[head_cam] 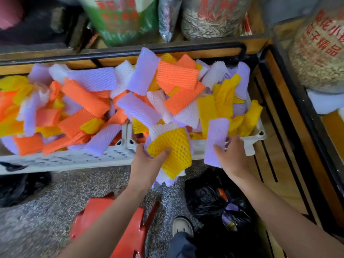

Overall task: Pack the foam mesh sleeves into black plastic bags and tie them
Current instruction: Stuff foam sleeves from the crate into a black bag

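Note:
Two white plastic crates (78,159) stand side by side, heaped with orange, purple, yellow and white foam mesh sleeves (119,97). My left hand (147,161) grips a stack of sleeves (172,151) with a yellow one on top, just in front of the crate's near wall. My right hand (231,155) holds a purple sleeve (216,140) at the right crate's front rim. A black plastic bag (210,200) lies open on the floor below my right arm, with purple and orange sleeves showing inside it.
A red plastic stool (130,228) sits on the speckled floor under my left arm, a shoe (182,225) beside it. More black plastic (16,189) lies at the left. Wooden shelving (279,146) with large sacks (320,51) of seeds borders the right and back.

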The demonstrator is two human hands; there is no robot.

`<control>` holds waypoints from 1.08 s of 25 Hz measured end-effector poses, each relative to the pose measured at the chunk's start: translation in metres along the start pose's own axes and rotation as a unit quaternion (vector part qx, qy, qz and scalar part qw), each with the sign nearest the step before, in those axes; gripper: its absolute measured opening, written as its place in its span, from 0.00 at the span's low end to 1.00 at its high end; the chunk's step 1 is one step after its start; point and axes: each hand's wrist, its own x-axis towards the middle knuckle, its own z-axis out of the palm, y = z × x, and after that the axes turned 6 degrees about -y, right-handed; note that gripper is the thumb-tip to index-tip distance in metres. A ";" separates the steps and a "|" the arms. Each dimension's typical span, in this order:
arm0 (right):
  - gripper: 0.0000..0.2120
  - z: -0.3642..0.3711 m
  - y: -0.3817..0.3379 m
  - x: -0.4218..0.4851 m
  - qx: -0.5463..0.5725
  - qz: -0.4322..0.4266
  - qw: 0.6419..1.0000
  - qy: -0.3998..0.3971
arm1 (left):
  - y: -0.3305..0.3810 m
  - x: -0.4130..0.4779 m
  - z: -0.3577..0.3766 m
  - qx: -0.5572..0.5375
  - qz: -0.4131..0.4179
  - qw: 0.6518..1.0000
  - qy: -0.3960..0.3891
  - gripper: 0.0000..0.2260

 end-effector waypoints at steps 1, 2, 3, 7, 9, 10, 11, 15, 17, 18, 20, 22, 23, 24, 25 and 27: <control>0.15 0.002 -0.018 -0.024 -0.026 -0.038 0.999 0.008 | -0.006 -0.016 -0.014 0.002 0.001 1.000 0.024 0.22; 0.14 0.005 -0.036 -0.048 -0.053 -0.076 0.996 0.017 | -0.011 -0.031 -0.027 0.001 0.002 0.999 0.046 0.22; 0.13 0.008 -0.052 -0.073 -0.075 -0.116 0.990 0.029 | -0.019 -0.046 -0.043 0.000 0.001 0.998 0.064 0.22; 0.12 0.040 -0.115 -0.187 -0.095 -0.327 0.936 0.086 | -0.056 -0.123 -0.128 -0.010 0.019 0.987 0.160 0.22; 0.13 0.063 -0.143 -0.247 -0.101 -0.426 0.896 0.073 | -0.077 -0.163 -0.176 -0.027 0.016 0.977 0.212 0.26; 0.12 0.079 -0.153 -0.276 -0.101 -0.468 0.877 0.043 | -0.089 -0.183 -0.200 -0.036 0.012 0.971 0.236 0.26; 0.11 0.097 -0.163 -0.306 -0.099 -0.499 0.861 0.002 | -0.102 -0.206 -0.224 -0.053 0.008 0.966 0.251 0.27; 0.11 0.162 -0.182 -0.402 -0.073 -0.551 0.814 -0.171 | -0.140 -0.279 -0.286 -0.139 0.044 0.947 0.285 0.25; 0.22 0.191 -0.190 -0.443 -0.063 -0.546 0.798 -0.245 | -0.160 -0.311 -0.307 -0.162 0.040 0.933 0.319 0.21; 0.29 0.202 -0.192 -0.458 -0.067 -0.540 0.793 -0.275 | -0.171 -0.323 -0.315 -0.174 0.037 0.927 0.330 0.22; 0.41 0.222 -0.193 -0.485 -0.086 -0.548 0.763 -0.332 | -0.193 -0.346 -0.329 -0.218 0.045 0.917 0.332 0.24; 0.47 0.244 -0.196 -0.508 -0.098 -0.553 0.731 -0.388 | -0.216 -0.365 -0.342 -0.287 0.045 0.900 0.326 0.25; 0.50 0.254 -0.197 -0.515 -0.105 -0.549 0.723 -0.405 | -0.227 -0.370 -0.347 -0.319 0.041 0.889 0.326 0.25; 0.52 0.266 -0.199 -0.522 -0.113 -0.542 0.722 -0.414 | -0.239 -0.374 -0.352 -0.335 0.040 0.880 0.334 0.25; 0.53 0.278 -0.200 -0.528 -0.117 -0.535 0.727 -0.414 | -0.248 -0.377 -0.358 -0.331 0.042 0.877 0.346 0.23; 0.54 0.303 -0.204 -0.539 -0.109 -0.512 0.755 -0.395 | -0.262 -0.382 -0.372 -0.290 0.047 0.876 0.382 0.09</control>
